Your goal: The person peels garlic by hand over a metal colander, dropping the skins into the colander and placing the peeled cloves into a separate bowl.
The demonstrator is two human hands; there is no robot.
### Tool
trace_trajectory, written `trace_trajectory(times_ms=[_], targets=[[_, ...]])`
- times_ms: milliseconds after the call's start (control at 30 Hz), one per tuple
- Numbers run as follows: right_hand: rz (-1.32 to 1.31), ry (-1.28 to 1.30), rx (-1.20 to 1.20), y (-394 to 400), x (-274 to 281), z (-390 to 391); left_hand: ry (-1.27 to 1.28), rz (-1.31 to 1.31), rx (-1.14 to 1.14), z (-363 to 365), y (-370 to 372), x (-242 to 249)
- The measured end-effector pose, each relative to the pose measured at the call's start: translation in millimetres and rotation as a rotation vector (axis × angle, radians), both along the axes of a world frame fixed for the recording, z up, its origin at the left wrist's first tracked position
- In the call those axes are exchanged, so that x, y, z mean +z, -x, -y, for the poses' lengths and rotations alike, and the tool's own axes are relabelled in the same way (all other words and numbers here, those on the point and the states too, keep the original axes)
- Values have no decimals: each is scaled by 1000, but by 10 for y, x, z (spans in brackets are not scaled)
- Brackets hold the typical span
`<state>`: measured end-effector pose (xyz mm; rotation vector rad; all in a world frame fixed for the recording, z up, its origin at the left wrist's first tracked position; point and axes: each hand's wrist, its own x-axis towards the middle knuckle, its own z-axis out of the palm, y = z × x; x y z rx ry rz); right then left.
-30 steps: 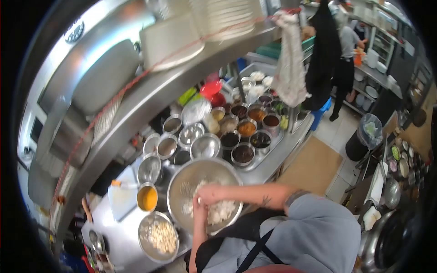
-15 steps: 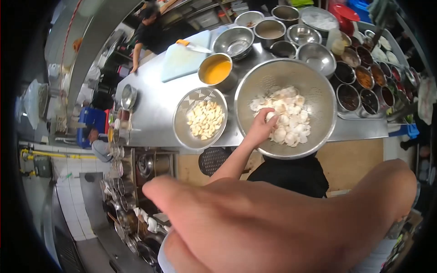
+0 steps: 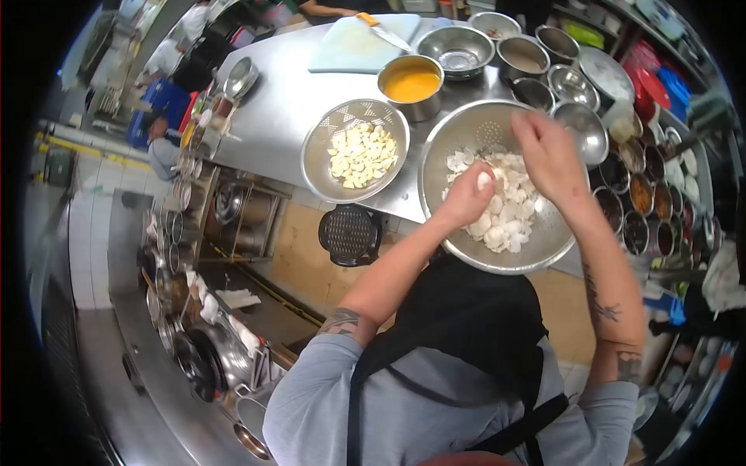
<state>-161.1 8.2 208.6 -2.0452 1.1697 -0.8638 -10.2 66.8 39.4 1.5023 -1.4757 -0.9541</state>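
In the head view, my left hand [image 3: 468,194] is closed over the near left part of a large perforated steel bowl [image 3: 435,225]. A pale garlic clove [image 3: 484,180] shows between its thumb and fingers. My right hand [image 3: 550,155] hovers over the far right part of the same bowl, slightly blurred, fingers curled together; what they hold, if anything, I cannot make out. Unpeeled garlic and papery skins [image 3: 509,221] lie in the bowl beneath both hands. To the left, a steel colander [image 3: 315,159] holds peeled garlic cloves [image 3: 361,155].
Behind the colander stands a pot of orange liquid [image 3: 412,84]. A knife [image 3: 382,33] lies on a pale cutting board [image 3: 357,48]. Steel bowls [image 3: 456,53] and filled containers [image 3: 641,194] crowd the back and right. A black stool [image 3: 347,234] is below the table's edge.
My right arm, which filled the near foreground, is now over the large bowl. My left hand has risen from the garlic with a clove. The view has shifted.
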Motion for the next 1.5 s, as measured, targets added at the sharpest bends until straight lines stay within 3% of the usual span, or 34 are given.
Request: trace_trajectory(times_ms=[100, 133, 167, 233, 267, 367, 400, 500, 667, 800, 867, 900, 933, 1033, 1100, 1267, 1400, 1500], targets=[[-71, -96, -9, 176, -1389, 247, 134, -20, 93, 116, 162, -320], [-29, -150, -5, 173, -1557, 202, 203, -33, 138, 227, 173, -422], [11, -219, -5, 167, -1639, 163, 66, -170, 163, 312, 189, -404], [197, -351, 50, 158, -1679, 139, -241, -453, 191, 321, 274, -322], [295, -423, 67, 172, -1726, 89, -290, -426, 175, 313, 291, -287], [106, -250, 155, 239, -1838, 127, -414, -672, 228, 214, 322, -169], [55, -193, 188, 254, -1818, 145, -438, -673, 134, 250, 264, -249], [79, -215, 126, 233, -1883, 128, -270, -547, 101, 346, 305, -455], [118, -193, 148, 208, -1841, -19, -288, -442, 35, 384, 194, -626], [49, -172, 92, 74, -1813, -124, -338, -100, -59, 326, 42, -196], [-47, -100, 86, 109, -1958, -102, 46, 155, -142, 349, -5, -627], [-27, -80, 113, 101, -1976, -101, -41, 189, -269, 390, -68, -634], [-25, -37, 117, 101, -1959, -121, -128, 39, -285, 457, -82, -761], [-36, -62, 113, 192, -1821, -108, -288, -318, -192, 383, 71, -207], [-71, -58, 82, 228, -1778, -185, -253, -299, -229, 406, 137, -482], [-57, 117, -87, 96, -2027, -232, -214, -343, -102, 381, 339, -415], [-219, 123, -17, 20, -2010, -193, -104, -180, -78, 327, 237, -369], [-326, 89, 48, 82, -2036, -195, -187, -135, -32, 308, 243, -377]])
